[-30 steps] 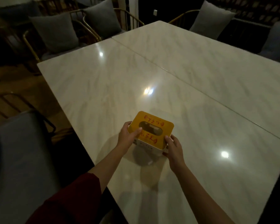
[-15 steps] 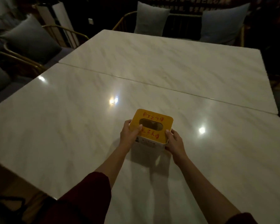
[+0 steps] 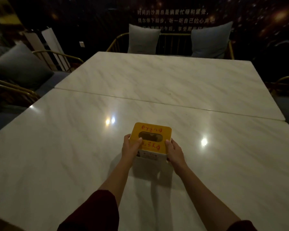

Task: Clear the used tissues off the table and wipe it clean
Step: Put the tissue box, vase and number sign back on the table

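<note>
Box: a tissue box point(image 3: 150, 142) with a yellow top bearing red characters and a dark oval slot; its sides are white. It sits upright on the near desk, roughly central, close to the person.
Tissues: none can be made out in the slot, which is too dark to read.
Left hand: the left hand point(image 3: 130, 147) grasps the box's left side, thumb lying over the top near the slot, other fingers wrapped down the side.
Right hand: the right hand point(image 3: 174, 152) grasps the box's right side, thumb tip on the top's edge, fingers down the far side, partly hidden.
Sleeves: dark red sleeves point(image 3: 90, 212) are pushed up both forearms.
Desk: a white marble-patterned desk point(image 3: 57, 147), glossy, with bright lamp reflections left and right of the box.
Second desk: another desk point(image 3: 165, 84) of the same surface is pushed against the far edge, a thin seam between them.
Seating: grey cushions point(image 3: 143, 41) lean on gold-framed chairs beyond the far desk and at the left.
Wall: dark wall point(image 3: 173, 17) with pale lines of writing.
</note>
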